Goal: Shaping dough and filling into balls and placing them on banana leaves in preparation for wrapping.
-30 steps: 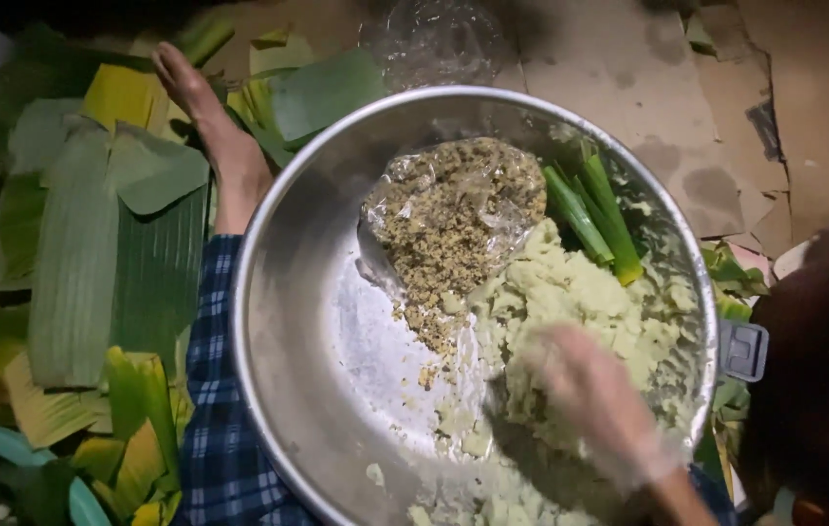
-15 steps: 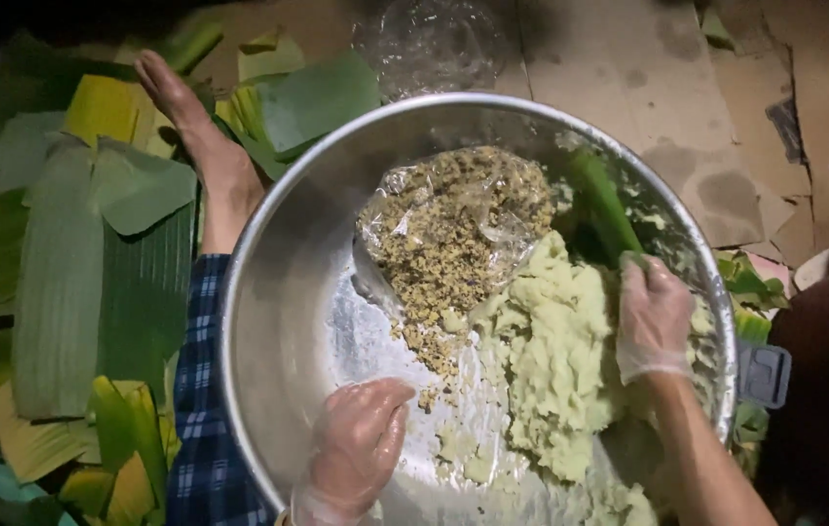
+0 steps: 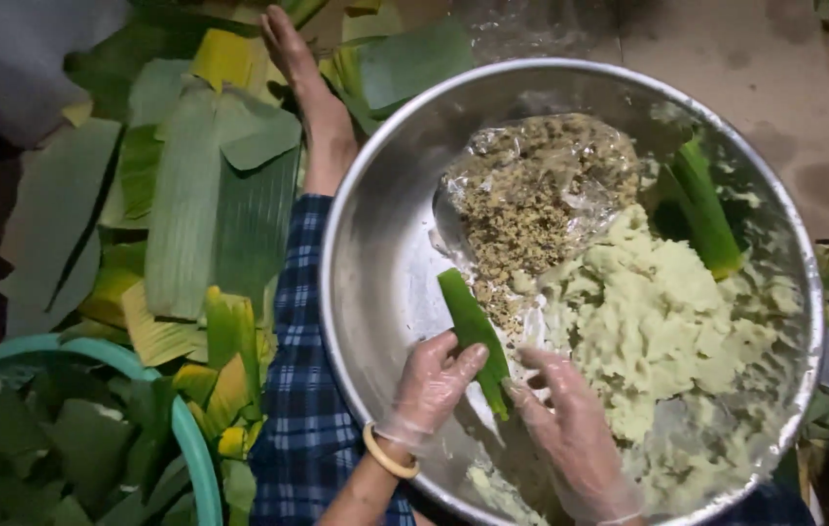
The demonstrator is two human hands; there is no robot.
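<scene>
1. The left hand (image 3: 431, 382), in a thin clear glove with one yellow bangle (image 3: 387, 453) at the wrist, curls its fingers around the lower part of a green leaf strip (image 3: 474, 336) and holds it.
2. The right hand (image 3: 567, 421), also gloved, sits just beside the left; its fingertips touch the bottom end of the same strip, fingers loosely bent, so both hands share the one leaf.
3. The strip slants up and away from the two hands, over the bare metal of one big steel basin (image 3: 375, 263).
4. Just beyond the right hand lies one heap of pale yellow-green mash (image 3: 672, 321), filling the basin's far right side.
5. Further from the hands, beyond the strip's tip, one clear plastic bag (image 3: 541, 195) holds a brown crumbly filling.
6. At the far rim, past the mash, a second folded green leaf piece (image 3: 704, 209) stands in the basin.
7. Left of the hands, outside the basin, a leg in blue checked cloth (image 3: 302, 390) stretches away, ending in one bare foot (image 3: 312, 97).
8. Beyond that leg many cut banana leaves (image 3: 200, 214) are spread out; nearer, one teal tub (image 3: 190, 438) holds more leaves.
</scene>
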